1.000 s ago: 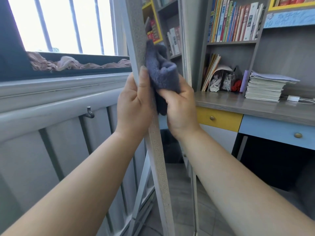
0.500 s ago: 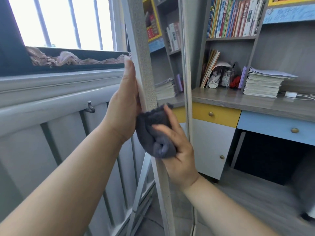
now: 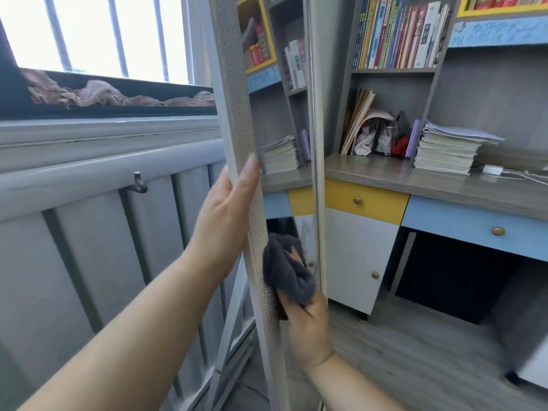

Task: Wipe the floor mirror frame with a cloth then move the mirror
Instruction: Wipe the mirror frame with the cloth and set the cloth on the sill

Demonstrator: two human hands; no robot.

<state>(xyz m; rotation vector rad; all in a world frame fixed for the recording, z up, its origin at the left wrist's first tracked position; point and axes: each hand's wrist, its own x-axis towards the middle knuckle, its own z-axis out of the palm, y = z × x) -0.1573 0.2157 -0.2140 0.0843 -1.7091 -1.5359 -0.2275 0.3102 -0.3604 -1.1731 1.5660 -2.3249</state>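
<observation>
bright barred window (image 3: 98,34) upper left, grey bed rail (image 3: 89,179) below, crammed bookshelf (image 3: 397,34) upper right, desk (image 3: 415,182) with yellow and blue drawers, grey wood floor (image 3: 430,360)

dark grey cloth (image 3: 286,271), speckled silver-grey mirror frame (image 3: 237,114), yellow drawer (image 3: 367,200)

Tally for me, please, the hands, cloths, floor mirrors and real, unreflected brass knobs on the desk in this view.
Hands: 2, left hand and right hand.
Cloths: 1, the grey cloth in the right hand.
Floor mirrors: 1, the floor mirror, gripped by its frame in the left hand.
Brass knobs: 3, on the yellow drawer, blue drawer and white door.
Total: 7.
</observation>
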